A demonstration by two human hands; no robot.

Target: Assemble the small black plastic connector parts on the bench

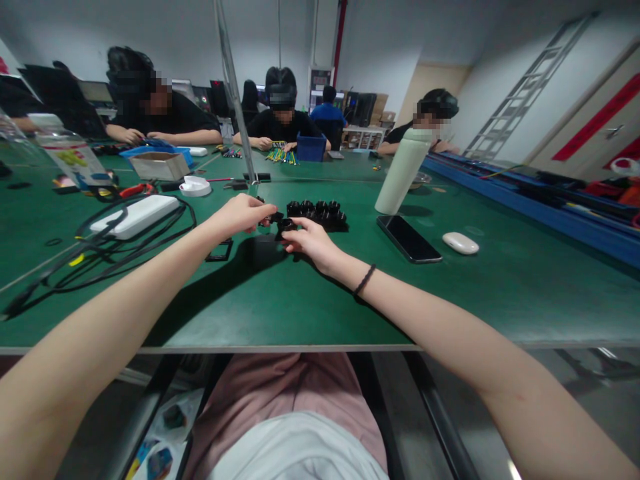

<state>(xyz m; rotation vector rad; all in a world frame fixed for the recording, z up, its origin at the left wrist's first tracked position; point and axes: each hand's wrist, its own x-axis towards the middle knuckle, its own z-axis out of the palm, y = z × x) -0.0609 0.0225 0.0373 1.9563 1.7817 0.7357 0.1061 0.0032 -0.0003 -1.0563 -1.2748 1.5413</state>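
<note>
My left hand (246, 213) is closed with its fingertips on a small black part (275, 217). Just to its right, my right hand (313, 243) grips a black piece with a round top (287, 225) between thumb and fingers. The two pieces are close together; whether they touch I cannot tell. Behind my right hand stand several black parts with round tops (320, 212), set in rows. A thin black square frame (220, 251) lies left of the hands on the green table (280, 307).
To the right are a pale green bottle (404, 172), a phone (409, 238) and a white oval case (461, 243). On the left, black cables (55, 283) loop around a white power strip (137, 217). A metal pole (235, 93) rises behind my hands. Several people sit across the table.
</note>
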